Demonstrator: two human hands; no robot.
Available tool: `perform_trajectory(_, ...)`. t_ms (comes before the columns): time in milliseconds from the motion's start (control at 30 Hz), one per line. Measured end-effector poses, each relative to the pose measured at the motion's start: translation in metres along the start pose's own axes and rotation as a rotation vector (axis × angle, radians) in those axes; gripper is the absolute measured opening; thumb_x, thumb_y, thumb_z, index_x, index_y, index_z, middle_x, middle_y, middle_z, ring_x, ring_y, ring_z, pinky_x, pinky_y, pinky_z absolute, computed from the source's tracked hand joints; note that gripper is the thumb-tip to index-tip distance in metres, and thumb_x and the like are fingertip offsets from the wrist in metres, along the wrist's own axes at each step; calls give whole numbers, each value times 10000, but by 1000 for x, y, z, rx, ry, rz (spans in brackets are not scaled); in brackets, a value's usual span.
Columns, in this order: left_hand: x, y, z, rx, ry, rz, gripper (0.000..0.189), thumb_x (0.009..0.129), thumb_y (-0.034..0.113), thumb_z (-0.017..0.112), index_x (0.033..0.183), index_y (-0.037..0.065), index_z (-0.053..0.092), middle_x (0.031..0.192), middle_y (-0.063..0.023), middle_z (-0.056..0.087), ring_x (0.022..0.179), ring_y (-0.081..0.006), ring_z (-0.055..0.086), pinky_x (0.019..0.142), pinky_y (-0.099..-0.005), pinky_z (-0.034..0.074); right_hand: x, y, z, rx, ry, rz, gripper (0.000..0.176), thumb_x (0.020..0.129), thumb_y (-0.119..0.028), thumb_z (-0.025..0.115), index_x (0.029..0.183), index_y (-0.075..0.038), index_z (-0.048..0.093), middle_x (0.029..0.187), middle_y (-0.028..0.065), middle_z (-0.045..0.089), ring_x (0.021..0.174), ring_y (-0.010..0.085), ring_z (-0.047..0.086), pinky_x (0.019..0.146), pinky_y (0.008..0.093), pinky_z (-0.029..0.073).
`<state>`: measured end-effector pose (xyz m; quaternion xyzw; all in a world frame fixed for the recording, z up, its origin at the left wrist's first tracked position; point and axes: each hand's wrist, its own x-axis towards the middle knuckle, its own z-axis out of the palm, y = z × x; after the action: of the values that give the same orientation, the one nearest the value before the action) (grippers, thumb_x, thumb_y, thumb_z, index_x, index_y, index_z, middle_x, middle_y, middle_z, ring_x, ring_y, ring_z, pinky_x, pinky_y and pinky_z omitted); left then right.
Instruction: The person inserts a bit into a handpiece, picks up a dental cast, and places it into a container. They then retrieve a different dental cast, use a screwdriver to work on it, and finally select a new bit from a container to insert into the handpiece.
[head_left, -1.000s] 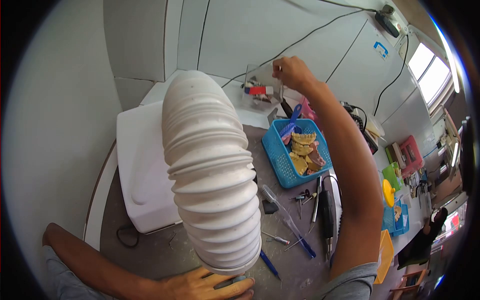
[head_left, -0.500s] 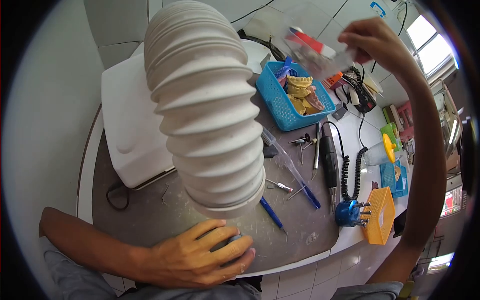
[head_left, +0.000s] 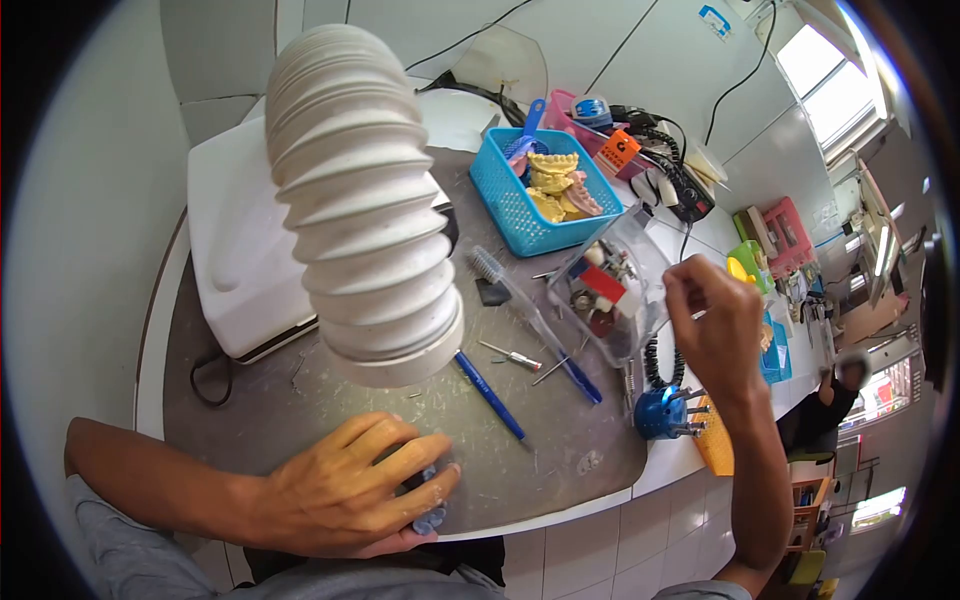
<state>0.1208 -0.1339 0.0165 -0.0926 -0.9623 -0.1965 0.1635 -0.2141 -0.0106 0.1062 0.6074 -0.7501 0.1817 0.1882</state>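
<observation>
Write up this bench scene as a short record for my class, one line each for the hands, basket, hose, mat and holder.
Left hand: curled over a grey-blue piece, partly hidden
Right hand: gripping the edge of a clear box of small parts
Blue basket: holding yellow and pink dental casts
White hose: ridged
Grey mat: bearing a blue pen
Blue holder: near the mat's right edge

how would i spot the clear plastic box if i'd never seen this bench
Start at the big white ribbed hose, then look right to the blue basket. Just below and to the right of that basket, at the fingertips of the right hand, is the clear plastic box. Unlike the perforated basket, it is see-through, with a red-and-white piece showing inside.
</observation>
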Motion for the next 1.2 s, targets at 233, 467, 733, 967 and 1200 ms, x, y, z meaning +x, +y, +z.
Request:
perform_trajectory(233, 3, -2, 0, 10, -37, -5, 555, 774, 460, 802, 1174, 89, 701, 1217, -125, 596, 1030, -281, 566, 916, -436, 486, -3, -2, 12, -119, 69, -150, 98, 843, -54, 708, 827, -48, 612, 732, 92, 639, 593, 280, 646, 552, 382, 501)
perform_trajectory(467, 2, -3, 1, 41, -77, 1, 551, 794, 501, 771, 1184, 118, 702, 1220, -105, 606, 1012, -258, 555, 906, -427, 477, 3, -11, 14, -155, 26, -182, 109, 849, -75, 720, 827, -61, 615, 734, 68, 625, 607, 241, 642, 550, 366, 502)
perform_trajectory(733, 3, -1, -1, 73, -91, -20, 541, 806, 513, 756, 1186, 132, 703, 1225, -91, 612, 1009, -245, 547, 912, -418, 466, 5, -10, 16, -152, -7, -207, 128, 883, -143, 731, 950, -44, 687, 754, 71, 638, 633, 237, 655, 565, 371, 514)
perform_trajectory(967, 3, 0, -1, 79, -73, -17, 522, 828, 513, 746, 1183, 133, 703, 1221, -84, 617, 1004, -245, 548, 910, -414, 469, 6, -15, 10, -158, -22, -172, 180, 869, -154, 762, 996, -39, 706, 805, 89, 665, 667, 251, 668, 594, 367, 523)
perform_trajectory(1200, 3, 0, 0, 85, -57, -15, 525, 822, 507, 759, 1184, 130, 706, 1222, -89, 630, 998, -244, 558, 905, -412, 478, 18, -32, -6, -37, 46, -195, 162, 844, -41, 755, 997, -36, 703, 871, 117, 699, 717, 295, 685, 634, 385, 528)
